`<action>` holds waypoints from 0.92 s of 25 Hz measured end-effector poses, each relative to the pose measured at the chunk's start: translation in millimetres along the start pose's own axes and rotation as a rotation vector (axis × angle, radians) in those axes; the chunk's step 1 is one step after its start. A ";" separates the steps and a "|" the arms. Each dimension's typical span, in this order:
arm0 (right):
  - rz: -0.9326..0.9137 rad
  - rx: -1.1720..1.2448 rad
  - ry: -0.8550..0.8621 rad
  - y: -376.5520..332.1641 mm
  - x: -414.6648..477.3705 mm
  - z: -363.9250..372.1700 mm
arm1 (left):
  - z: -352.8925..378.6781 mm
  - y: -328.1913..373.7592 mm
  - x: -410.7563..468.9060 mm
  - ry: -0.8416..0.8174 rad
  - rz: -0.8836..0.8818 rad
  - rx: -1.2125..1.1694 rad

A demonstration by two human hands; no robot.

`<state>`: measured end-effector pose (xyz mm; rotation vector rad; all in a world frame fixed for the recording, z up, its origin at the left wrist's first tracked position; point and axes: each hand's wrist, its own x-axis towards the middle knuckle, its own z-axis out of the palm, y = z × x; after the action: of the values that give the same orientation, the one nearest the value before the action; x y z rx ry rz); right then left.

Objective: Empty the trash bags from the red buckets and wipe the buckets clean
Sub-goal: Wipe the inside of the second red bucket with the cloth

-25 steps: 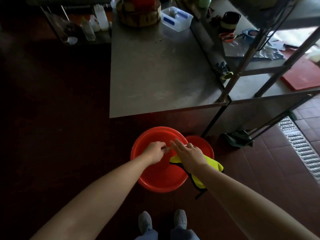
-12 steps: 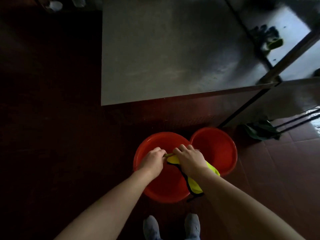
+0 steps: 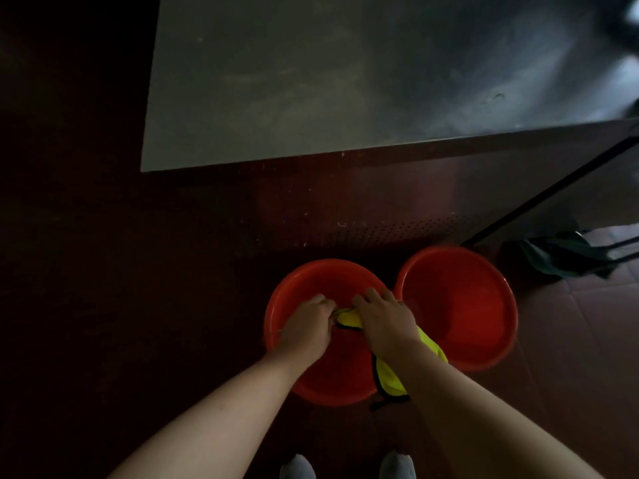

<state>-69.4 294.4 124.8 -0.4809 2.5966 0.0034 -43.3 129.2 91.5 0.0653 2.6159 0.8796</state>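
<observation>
Two red buckets stand side by side on the dark floor in front of me. Over the left bucket (image 3: 294, 288) both my hands meet. My left hand (image 3: 307, 326) is curled around one end of a yellow cloth (image 3: 389, 376) with a dark edge. My right hand (image 3: 385, 321) grips the cloth beside it, and the rest of the cloth hangs down under my right forearm over the bucket's near rim. The right bucket (image 3: 463, 305) looks bare inside. No trash bag shows in either bucket.
A steel table (image 3: 345, 81) fills the upper view, its front edge just beyond the buckets. A dark green crumpled cloth or bag (image 3: 560, 254) lies on the tiled floor at the right by the table's black legs. My shoes (image 3: 345, 466) show at the bottom.
The view has tipped down and closer to the buckets. My right hand went from fingers stretched out to curled on the cloth. Both hands stay over the left bucket.
</observation>
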 end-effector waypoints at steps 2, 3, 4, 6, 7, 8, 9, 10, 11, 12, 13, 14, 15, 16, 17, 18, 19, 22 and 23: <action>0.021 0.027 -0.006 4.1 13.7 12.9 | 11.5 -10.4 13.1 -0.011 -0.011 0.015; 0.026 0.041 -0.013 5.8 19.5 21.0 | 19.0 -16.2 18.4 -0.022 -0.017 0.023; 0.029 0.057 -0.013 7.3 24.2 28.8 | 24.7 -20.8 22.9 -0.029 -0.022 0.023; 0.042 0.095 0.002 9.5 33.8 40.5 | 31.6 -28.4 32.2 -0.011 -0.018 0.035; 0.052 0.118 0.019 11.4 39.7 44.5 | 32.8 -30.5 38.3 0.002 -0.012 0.048; 0.059 0.137 0.040 13.5 45.1 47.6 | 33.1 -31.5 44.7 0.009 -0.003 0.059; 0.064 0.146 0.059 16.0 49.3 49.8 | 33.1 -32.2 49.7 0.010 0.005 0.064; 0.065 0.150 0.071 18.2 51.0 51.4 | 32.8 -31.4 52.2 0.008 0.007 0.066; 0.065 0.154 0.077 20.4 51.1 51.7 | 33.0 -31.0 53.3 0.008 0.004 0.072; 0.061 0.160 0.073 22.5 49.8 51.9 | 33.7 -30.2 52.5 0.008 -0.002 0.073; 0.053 0.165 0.067 24.1 46.8 51.6 | 35.4 -29.5 50.4 0.008 -0.009 0.073; 0.046 0.167 0.064 25.0 43.1 50.7 | 36.7 -28.8 47.9 0.007 -0.012 0.076; 0.041 0.165 0.067 25.6 40.2 48.8 | 38.0 -28.4 45.7 0.010 -0.010 0.084; 0.041 0.167 0.075 26.6 38.2 46.0 | 39.3 -27.0 43.6 0.020 -0.007 0.090; 0.041 0.167 0.079 27.3 37.6 43.6 | 41.3 -26.3 41.8 0.032 -0.008 0.091; 0.038 0.160 0.077 26.7 37.3 41.9 | 43.1 -27.0 39.5 0.041 -0.012 0.089; 0.036 0.156 0.067 25.3 36.2 41.4 | 45.2 -29.2 36.4 0.046 -0.019 0.089; 0.019 0.183 0.025 23.9 26.9 44.6 | 49.4 -35.2 22.1 0.050 -0.069 0.115; 0.015 0.192 0.019 25.4 23.7 46.5 | 50.2 -36.9 17.0 0.045 -0.096 0.117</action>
<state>-75.3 314.5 70.7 -0.3932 2.5859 -0.2443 -37.8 131.1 27.2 -0.0490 2.6859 0.7031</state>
